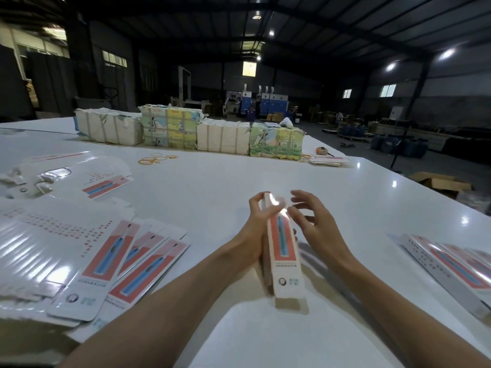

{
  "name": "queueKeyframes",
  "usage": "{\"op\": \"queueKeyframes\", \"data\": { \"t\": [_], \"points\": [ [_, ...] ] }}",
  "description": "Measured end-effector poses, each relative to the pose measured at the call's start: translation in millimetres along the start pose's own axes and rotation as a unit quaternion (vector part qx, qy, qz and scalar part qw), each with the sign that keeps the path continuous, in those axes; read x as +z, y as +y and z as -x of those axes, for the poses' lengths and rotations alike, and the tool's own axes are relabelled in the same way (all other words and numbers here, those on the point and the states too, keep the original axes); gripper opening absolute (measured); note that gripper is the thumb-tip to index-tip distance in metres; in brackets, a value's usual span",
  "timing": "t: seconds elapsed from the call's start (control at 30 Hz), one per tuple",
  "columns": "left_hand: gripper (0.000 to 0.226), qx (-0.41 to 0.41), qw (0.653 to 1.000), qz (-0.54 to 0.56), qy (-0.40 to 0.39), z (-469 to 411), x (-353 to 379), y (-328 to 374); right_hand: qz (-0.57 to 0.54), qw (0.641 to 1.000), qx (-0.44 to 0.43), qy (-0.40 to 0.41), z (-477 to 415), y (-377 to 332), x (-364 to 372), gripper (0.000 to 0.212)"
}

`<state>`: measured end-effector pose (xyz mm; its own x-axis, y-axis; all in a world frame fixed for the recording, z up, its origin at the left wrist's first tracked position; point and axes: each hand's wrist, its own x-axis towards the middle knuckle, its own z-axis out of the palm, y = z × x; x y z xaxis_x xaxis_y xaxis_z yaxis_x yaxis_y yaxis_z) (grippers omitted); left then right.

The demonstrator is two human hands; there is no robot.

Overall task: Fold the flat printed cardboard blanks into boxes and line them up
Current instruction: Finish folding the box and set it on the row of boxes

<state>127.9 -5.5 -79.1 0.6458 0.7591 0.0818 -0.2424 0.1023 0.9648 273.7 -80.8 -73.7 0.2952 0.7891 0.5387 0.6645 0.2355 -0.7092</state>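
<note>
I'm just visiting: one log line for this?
left hand: grips box | right hand: open near top | flat blanks: waiting

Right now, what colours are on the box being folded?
Head view: the box shows a coral-red panel with a blue strip, on white.

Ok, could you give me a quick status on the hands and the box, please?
Left hand gripping the half-folded box. Right hand open at its top flap. Flat blanks left, finished boxes right; nothing in the way.

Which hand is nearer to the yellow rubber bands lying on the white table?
Left. The left hand grips the long printed cardboard box on the side toward the yellow rubber bands, which lie far up and leftward; the right hand is open beyond the box, farther away.
</note>
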Motion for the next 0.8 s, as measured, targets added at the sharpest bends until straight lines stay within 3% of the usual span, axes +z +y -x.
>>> {"op": "queueKeyframes", "data": {
  "t": [0.13,0.23,0.33,0.4,0.5,0.6,0.67,0.77,0.8],
  "points": [
    [0.04,0.008,0.991,0.132,0.02,0,3,5,0.082,0.995,-0.033,-0.051,8,-4,7,0.042],
    [0.059,-0.005,0.995,0.103,0.006,1,4,4,0.125,0.987,-0.034,-0.097,15,-10,11,0.059],
    [0.081,0.006,1.0,-0.013,-0.015,3,7,2,0.141,0.986,-0.035,-0.081,13,-16,2,0.054],
    [0.082,0.035,0.99,-0.137,-0.031,6,7,2,0.182,0.981,-0.023,-0.063,9,-17,-15,0.053],
    [0.051,0.105,0.9,-0.419,-0.065,9,0,-7,0.263,0.963,0.034,-0.055,10,-10,-52,0.049],
    [0.021,0.138,0.84,-0.51,-0.122,11,-4,-15,0.363,0.926,0.081,-0.055,24,8,-93,0.028],
    [0.019,0.142,0.835,-0.514,-0.135,9,-4,-16,0.431,0.893,0.123,-0.045,42,24,-118,0.027],
    [0.019,0.152,0.829,-0.521,-0.133,5,-6,-18,0.579,0.803,0.135,-0.048,68,48,-150,0.041],
    [0.019,0.153,0.828,-0.522,-0.133,5,-6,-19,0.593,0.793,0.135,-0.044,75,52,-158,0.042]
  ]
}}
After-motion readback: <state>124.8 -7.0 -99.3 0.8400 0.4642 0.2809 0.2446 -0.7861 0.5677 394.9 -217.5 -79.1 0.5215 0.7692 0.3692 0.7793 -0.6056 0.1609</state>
